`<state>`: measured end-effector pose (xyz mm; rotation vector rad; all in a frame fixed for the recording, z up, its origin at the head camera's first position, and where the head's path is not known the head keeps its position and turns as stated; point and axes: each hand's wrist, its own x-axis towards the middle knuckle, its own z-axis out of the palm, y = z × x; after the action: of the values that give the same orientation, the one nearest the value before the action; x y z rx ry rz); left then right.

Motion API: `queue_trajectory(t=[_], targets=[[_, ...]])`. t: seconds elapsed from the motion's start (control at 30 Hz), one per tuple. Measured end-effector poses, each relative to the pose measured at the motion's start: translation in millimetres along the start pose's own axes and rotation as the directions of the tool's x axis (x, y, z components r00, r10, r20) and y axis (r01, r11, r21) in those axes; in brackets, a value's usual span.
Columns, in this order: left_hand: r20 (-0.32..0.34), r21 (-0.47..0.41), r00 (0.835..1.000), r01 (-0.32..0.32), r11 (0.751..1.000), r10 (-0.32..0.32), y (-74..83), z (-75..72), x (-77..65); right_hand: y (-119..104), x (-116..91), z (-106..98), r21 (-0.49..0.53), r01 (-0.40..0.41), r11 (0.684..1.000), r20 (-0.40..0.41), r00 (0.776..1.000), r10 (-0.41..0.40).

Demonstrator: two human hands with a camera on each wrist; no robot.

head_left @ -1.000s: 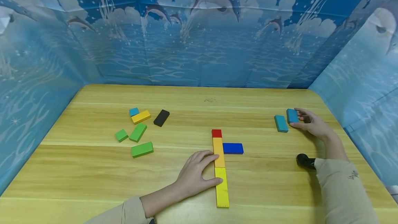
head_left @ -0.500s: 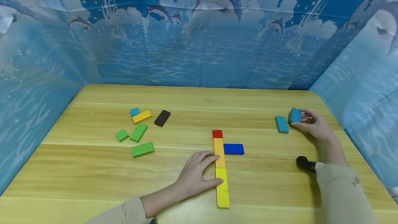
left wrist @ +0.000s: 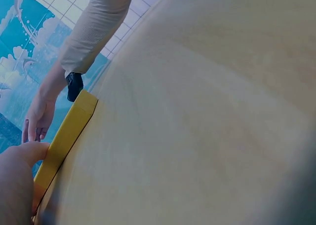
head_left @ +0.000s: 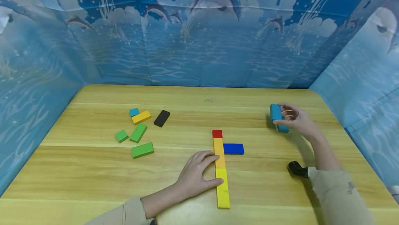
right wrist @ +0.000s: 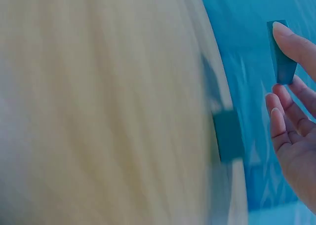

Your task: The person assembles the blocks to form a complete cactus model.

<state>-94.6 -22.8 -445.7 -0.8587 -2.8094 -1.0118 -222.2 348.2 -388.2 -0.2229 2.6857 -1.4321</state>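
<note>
My right hand (head_left: 300, 121) pinches a teal block (head_left: 275, 112) between thumb and fingers, lifted off the wooden table. In the right wrist view this held block (right wrist: 282, 62) is seen edge-on under the thumb. Below it, a second teal block (head_left: 283, 128) lies on the table, partly hidden by the hand. My left hand (head_left: 196, 174) rests against a straight row of blocks, its index finger on the orange block (head_left: 219, 154) and its thumb on the yellow block (head_left: 222, 190). A red block (head_left: 217, 134) caps the far end. Beside the orange one lies a dark blue block (head_left: 233, 148).
On the left of the table (head_left: 93, 180) are several scattered blocks: a black block (head_left: 162, 118), an amber block (head_left: 141, 117), a small teal block (head_left: 134, 112) and green blocks (head_left: 142, 150). A dolphin-print cloth (head_left: 199, 62) stands around the back and sides.
My right hand has picked up the farther-right teal block and carried it left, over the other teal one. The left hand has stayed on the row.
</note>
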Motion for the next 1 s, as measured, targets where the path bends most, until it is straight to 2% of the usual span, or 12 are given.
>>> queue_trajectory(t=[0.27, 0.53, 0.73, 1.0], targets=[[-0.002, -0.002, 1.000, -0.002, 1.000, 0.002, -0.7, 0.5, -0.3, -17, 1, 39, -0.017, 0.055, 0.998, 0.134, 0.990, -0.053], [0.011, 0.003, 1.000, 0.006, 1.000, -0.006, 0.2, -0.6, 0.2, -25, 3, 70, -0.033, 0.125, 0.992, 0.200, 0.973, -0.116], [0.017, 0.001, 1.000, 0.011, 1.000, -0.011, 0.8, -1.2, 0.4, -26, 4, 85, -0.057, 0.160, 0.985, 0.209, 0.967, -0.145], [0.021, 0.003, 1.000, 0.016, 1.000, -0.016, 1.8, -2.2, 0.2, -28, 4, 95, -0.075, 0.178, 0.981, 0.213, 0.964, -0.159]])
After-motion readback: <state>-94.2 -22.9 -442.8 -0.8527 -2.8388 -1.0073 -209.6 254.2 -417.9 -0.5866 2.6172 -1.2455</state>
